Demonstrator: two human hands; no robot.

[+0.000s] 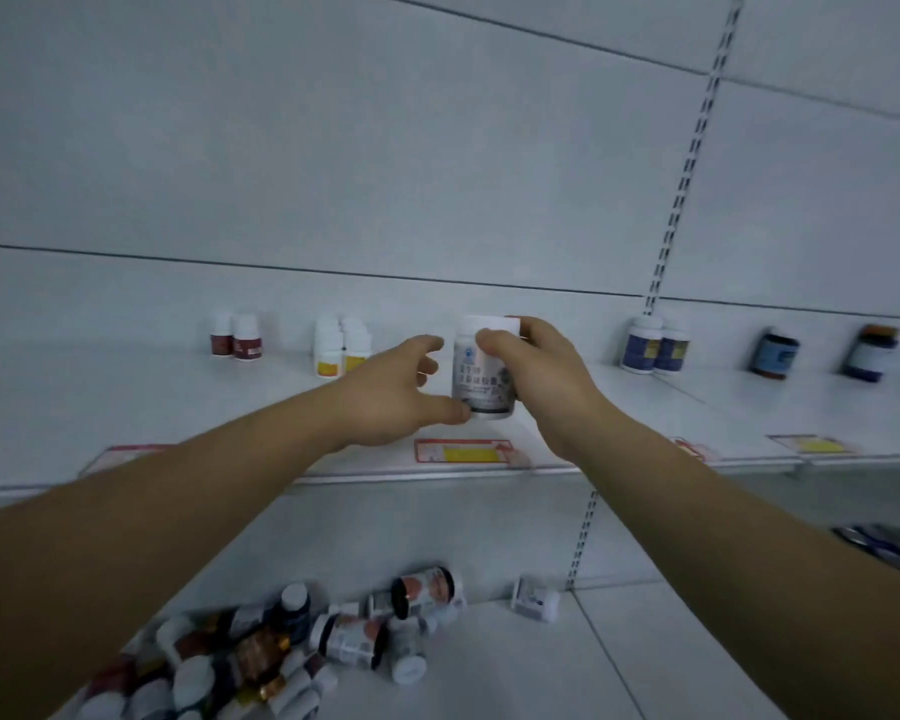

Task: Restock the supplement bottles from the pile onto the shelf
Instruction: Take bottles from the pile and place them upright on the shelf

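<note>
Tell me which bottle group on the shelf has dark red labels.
The red-labelled pair, farthest left on the shelf. The cluster beside it has yellow labels; the pair at right is blue.

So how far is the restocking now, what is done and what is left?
Done: a few small groups of bottles stand on the shelf. In hand: the right hand holds a white bottle over the shelf, the left hand touching it. Left: most of the pile below.

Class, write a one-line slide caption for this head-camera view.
Right hand grips a white bottle over the shelf; left hand touches its base.
</note>
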